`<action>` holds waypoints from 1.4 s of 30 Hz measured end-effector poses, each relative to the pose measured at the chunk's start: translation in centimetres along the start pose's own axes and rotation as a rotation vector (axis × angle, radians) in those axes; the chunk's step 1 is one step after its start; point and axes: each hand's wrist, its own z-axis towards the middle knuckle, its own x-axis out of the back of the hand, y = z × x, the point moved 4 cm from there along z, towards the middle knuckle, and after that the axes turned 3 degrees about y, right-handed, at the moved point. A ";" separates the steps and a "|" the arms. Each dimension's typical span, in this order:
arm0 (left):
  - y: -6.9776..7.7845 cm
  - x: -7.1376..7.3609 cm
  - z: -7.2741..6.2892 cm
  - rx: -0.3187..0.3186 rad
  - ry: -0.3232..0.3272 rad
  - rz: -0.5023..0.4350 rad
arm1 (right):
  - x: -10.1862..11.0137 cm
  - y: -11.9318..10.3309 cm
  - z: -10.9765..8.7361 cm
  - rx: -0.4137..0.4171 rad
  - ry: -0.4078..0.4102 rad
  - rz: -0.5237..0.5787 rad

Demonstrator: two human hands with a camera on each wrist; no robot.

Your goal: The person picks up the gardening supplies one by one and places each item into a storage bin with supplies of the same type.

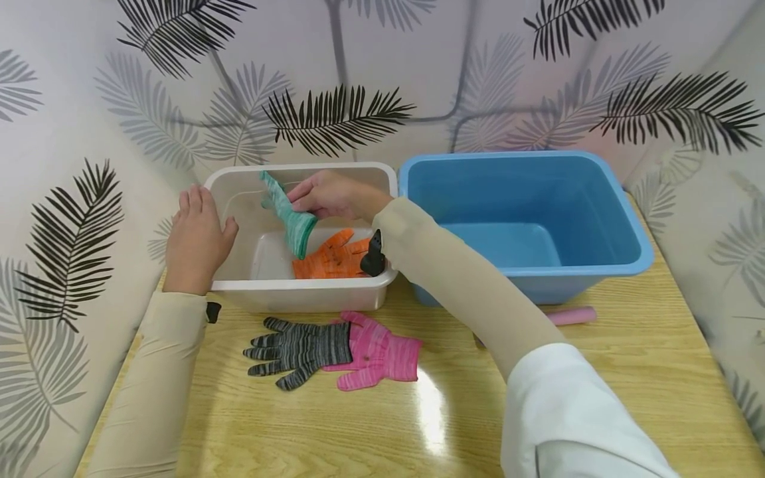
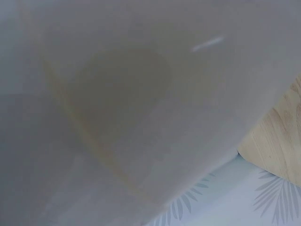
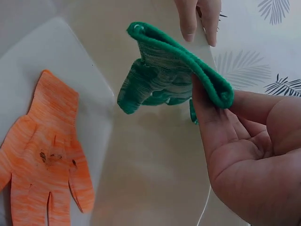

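A green knitted glove (image 1: pixel 293 222) is pinched near its cuff by my right hand (image 1: pixel 331 194), held up over the inside of the white tub (image 1: pixel 323 284). In the right wrist view the green glove (image 3: pixel 164 70) hangs from my thumb and fingers, its cuff edge uppermost. Below it an orange glove (image 1: pixel 337 259) lies on the tub's floor, with small dark marks on it in the right wrist view. My left hand (image 1: pixel 194 236) rests on the tub's left rim, fingers fairly straight. Only the tub's blurred wall (image 2: pixel 141 94) fills most of the left wrist view.
A blue tub (image 1: pixel 508 242) stands right of the white one. In front, a dark grey striped glove (image 1: pixel 299 348) overlaps a pink glove (image 1: pixel 388 352) on the wooden table (image 1: pixel 335 431). A pink rod-like thing (image 1: pixel 572 316) lies by the blue tub, partly behind my right arm.
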 end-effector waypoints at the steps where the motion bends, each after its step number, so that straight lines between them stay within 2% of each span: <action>1: 0.0 0.0 0.0 0.000 0.002 0.001 | 0.0 0.1 0.1 -0.008 0.000 0.000; 20: -0.1 0.2 -0.1 -0.003 0.019 0.003 | -0.3 0.9 0.8 -0.096 -0.012 0.008; 28: -0.2 0.1 -0.1 -0.002 0.009 -0.002 | -0.6 0.9 0.7 -0.140 -0.028 0.123; 42: 0.0 0.3 -0.2 0.001 0.013 0.001 | -0.5 0.9 0.7 -0.135 -0.036 0.121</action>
